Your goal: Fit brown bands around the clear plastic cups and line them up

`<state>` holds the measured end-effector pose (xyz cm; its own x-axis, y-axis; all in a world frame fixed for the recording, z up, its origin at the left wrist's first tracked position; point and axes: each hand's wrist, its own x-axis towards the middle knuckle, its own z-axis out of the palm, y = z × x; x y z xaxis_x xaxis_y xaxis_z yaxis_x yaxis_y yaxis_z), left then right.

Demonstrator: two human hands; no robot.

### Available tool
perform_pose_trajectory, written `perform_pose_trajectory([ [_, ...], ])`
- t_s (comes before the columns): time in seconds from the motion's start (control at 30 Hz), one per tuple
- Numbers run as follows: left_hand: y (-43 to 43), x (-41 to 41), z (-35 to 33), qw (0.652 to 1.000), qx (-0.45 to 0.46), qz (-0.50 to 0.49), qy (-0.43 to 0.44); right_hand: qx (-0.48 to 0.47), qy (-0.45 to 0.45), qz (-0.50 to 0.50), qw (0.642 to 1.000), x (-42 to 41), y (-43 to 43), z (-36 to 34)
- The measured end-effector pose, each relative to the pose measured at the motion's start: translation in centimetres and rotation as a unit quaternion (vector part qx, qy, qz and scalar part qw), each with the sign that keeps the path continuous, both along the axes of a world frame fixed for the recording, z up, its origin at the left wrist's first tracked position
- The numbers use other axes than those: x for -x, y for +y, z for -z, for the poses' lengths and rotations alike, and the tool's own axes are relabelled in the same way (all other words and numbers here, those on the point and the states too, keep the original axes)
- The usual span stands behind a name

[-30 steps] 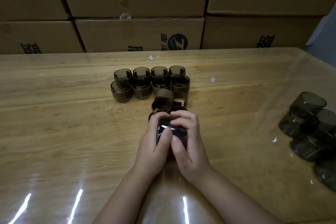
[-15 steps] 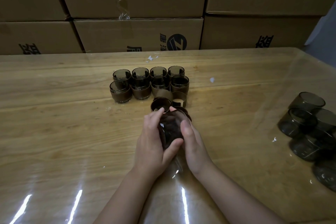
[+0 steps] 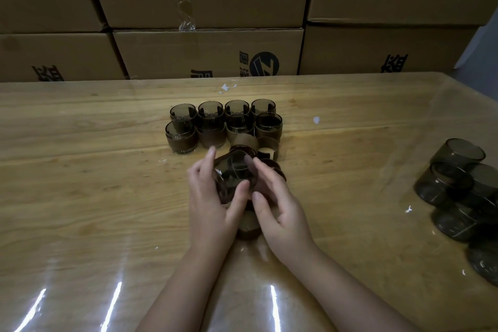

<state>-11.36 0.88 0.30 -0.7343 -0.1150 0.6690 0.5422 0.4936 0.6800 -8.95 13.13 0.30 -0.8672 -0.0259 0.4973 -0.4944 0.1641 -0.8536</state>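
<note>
cup (image 3: 233, 175): tilted, mouth toward camera, between both hands | left hand (image 3: 210, 197): fingers and thumb curl round it, steadying | right hand (image 3: 280, 207): thumb and forefinger pinch its other side, likely turning it for banding | band (image 3: 248, 227): just below the hands, ready | rows (image 3: 223, 124): banded, lined up behind | bare cups (image 3: 458, 186): far right, stock

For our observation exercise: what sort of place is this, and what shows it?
Probably a packing or assembly workroom. Stacked cardboard boxes printed with a logo stand behind the wooden table, banded cups stand in two rows, and bare cups wait in a heap at the right.
</note>
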Motion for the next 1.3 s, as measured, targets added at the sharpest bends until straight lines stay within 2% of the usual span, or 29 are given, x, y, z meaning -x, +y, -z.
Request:
perform_pose_trajectory([
  [0.1, 0.0, 0.0, -0.4, 0.994, -0.082, 0.056, -0.046, -0.026, 0.027, 0.021, 0.999, 0.1, 0.0, 0.0],
  [0.2, 0.1, 0.1, -0.6, 0.968, -0.200, 0.107, -0.102, -0.062, 0.040, 0.038, 0.997, 0.3, 0.1, 0.0],
  [0.27, 0.0, 0.3, -0.6, 0.956, -0.244, 0.115, -0.119, -0.083, 0.064, 0.050, 0.993, 0.3, 0.0, 0.0],
  [0.37, -0.1, 0.1, -0.9, 0.943, -0.266, 0.135, -0.146, -0.067, 0.073, 0.062, 0.993, 0.5, 0.2, -0.1],
  [0.5, 0.2, -0.1, -1.1, 0.937, -0.258, 0.167, -0.165, -0.009, 0.029, 0.093, 0.995, 0.8, 0.9, -0.3],
  [0.63, 0.0, 0.1, -1.5, 0.922, -0.312, 0.164, -0.163, -0.003, -0.029, 0.078, 0.997, 0.7, 1.1, -0.3],
  [0.77, -0.7, 0.7, -1.4, 0.890, -0.395, 0.159, -0.163, -0.170, 0.091, 0.097, 0.976, 0.3, 0.8, -0.4],
  [0.83, -0.9, 1.0, -1.2, 0.878, -0.420, 0.162, -0.164, -0.296, 0.130, 0.064, 0.944, -0.1, 0.5, -0.4],
  [0.9, -1.2, 1.2, -1.1, 0.861, -0.451, 0.164, -0.170, -0.416, 0.152, 0.047, 0.896, -0.4, 0.4, -0.2],
  [0.97, -1.4, 1.4, -1.1, 0.844, -0.479, 0.160, -0.181, -0.465, 0.156, 0.038, 0.871, -0.5, 0.4, -0.2],
  [1.1, -1.8, 1.7, -0.9, 0.831, -0.488, 0.167, -0.209, -0.452, 0.165, 0.033, 0.876, -0.4, 0.6, -0.3],
  [1.3, -2.5, 1.8, -1.1, 0.792, -0.539, 0.204, -0.203, -0.357, 0.234, 0.093, 0.900, -0.4, 0.5, 0.0],
])
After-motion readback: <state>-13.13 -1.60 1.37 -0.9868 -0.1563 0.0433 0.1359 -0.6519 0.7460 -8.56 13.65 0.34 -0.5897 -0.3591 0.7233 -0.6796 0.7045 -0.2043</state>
